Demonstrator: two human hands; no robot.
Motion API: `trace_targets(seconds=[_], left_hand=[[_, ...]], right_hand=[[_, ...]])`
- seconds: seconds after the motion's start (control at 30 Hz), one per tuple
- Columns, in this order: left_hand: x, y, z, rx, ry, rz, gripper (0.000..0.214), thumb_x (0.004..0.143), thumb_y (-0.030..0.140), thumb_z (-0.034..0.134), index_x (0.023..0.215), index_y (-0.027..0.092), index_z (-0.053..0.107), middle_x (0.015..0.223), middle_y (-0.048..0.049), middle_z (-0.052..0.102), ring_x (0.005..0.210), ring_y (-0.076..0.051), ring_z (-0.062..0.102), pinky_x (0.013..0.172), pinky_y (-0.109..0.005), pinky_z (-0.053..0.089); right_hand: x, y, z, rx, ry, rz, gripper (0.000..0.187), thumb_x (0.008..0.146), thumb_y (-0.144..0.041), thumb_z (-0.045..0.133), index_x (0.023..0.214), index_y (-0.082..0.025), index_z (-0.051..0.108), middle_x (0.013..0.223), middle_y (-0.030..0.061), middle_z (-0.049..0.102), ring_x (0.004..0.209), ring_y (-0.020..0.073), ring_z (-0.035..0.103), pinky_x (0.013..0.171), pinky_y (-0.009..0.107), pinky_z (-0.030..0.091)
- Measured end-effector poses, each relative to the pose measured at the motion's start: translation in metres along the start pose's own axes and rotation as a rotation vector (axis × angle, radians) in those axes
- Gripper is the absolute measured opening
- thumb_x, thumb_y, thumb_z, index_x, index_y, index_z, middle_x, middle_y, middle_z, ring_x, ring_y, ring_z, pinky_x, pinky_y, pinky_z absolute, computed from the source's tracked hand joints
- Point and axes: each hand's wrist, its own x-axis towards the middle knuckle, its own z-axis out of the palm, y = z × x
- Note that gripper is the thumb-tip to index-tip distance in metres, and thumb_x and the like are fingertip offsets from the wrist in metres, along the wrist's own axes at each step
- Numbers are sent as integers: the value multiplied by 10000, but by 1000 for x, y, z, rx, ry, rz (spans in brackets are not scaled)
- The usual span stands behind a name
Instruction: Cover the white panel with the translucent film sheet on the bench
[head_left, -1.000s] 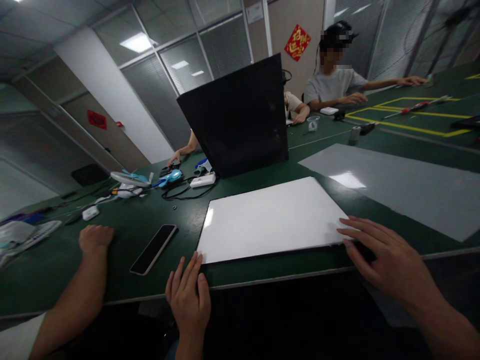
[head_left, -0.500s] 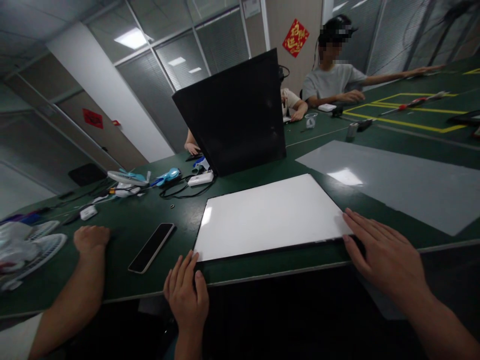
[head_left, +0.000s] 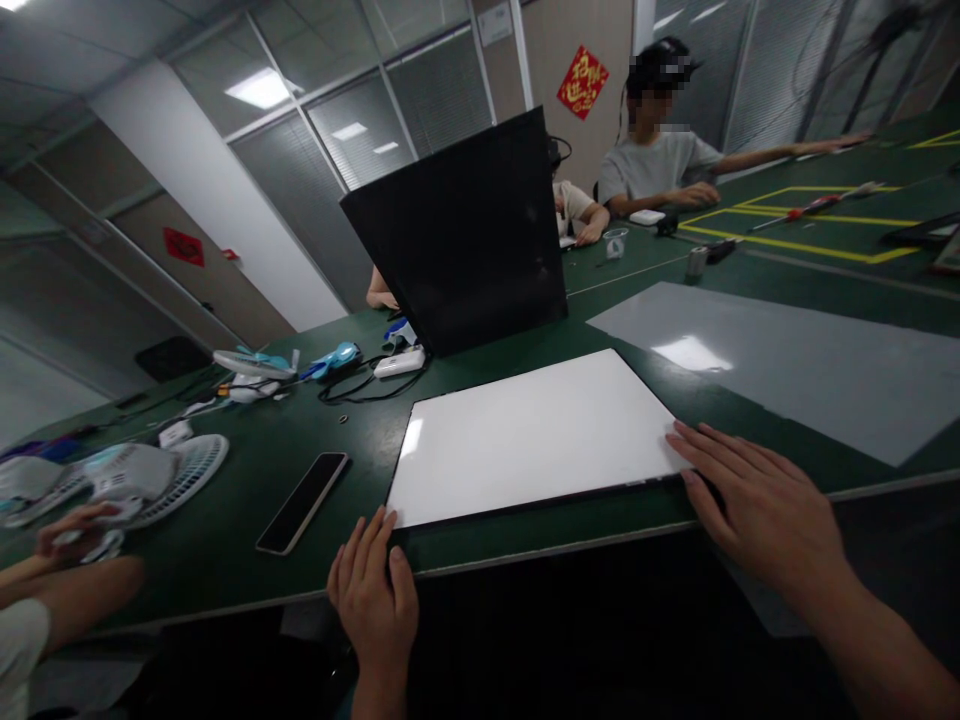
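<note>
**Two hands at one white board**

One white board [head_left: 532, 435] lay flat on the green bench [head_left: 225, 520], near its front edge. The left hand [head_left: 373, 590] rested at the board's near left corner, fingers [head_left: 379, 535] straight and close together, tips touching the corner. The right hand [head_left: 757, 500] lay at the near right corner, fingers [head_left: 701, 445] spread flat over the edge. A dark phone [head_left: 304, 502] lay just left of the board. A black panel [head_left: 461, 235] stood tilted behind it.
</note>
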Motion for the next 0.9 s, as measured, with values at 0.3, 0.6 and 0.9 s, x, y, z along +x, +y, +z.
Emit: trace_targets(seconds=[0.3, 0.6, 0.9], left_hand=[[0, 1, 1, 0, 15, -4, 401, 1076, 280, 445, 1388, 219, 688, 1418, -118, 733, 1415, -332, 595, 1200, -534, 347], [0, 1, 0, 6, 26, 4, 400, 1080, 289, 440, 1379, 220, 697, 1392, -117, 744, 1356, -331, 625, 1159, -518, 376], [-1, -1, 1, -12, 18, -16, 409, 1074, 293, 446, 1393, 239, 696, 1412, -109, 735, 1366, -331, 616, 1160, -513, 368]], right_hand=[[1, 1, -2, 4, -7, -20, 471, 1136, -382, 366, 1511, -180, 567, 1545, 68, 559, 1373, 323, 562, 1086, 597, 495], [2, 0, -3, -2, -6, -27, 468, 1137, -376, 364, 1501, -172, 575, 1545, 79, 557, 1368, 329, 565, 1077, 594, 496], [0, 2, -1, 2, -23, -21, 466, 1138, -384, 364, 1520, -190, 548, 1548, 77, 556, 1371, 328, 561, 1075, 601, 500]])
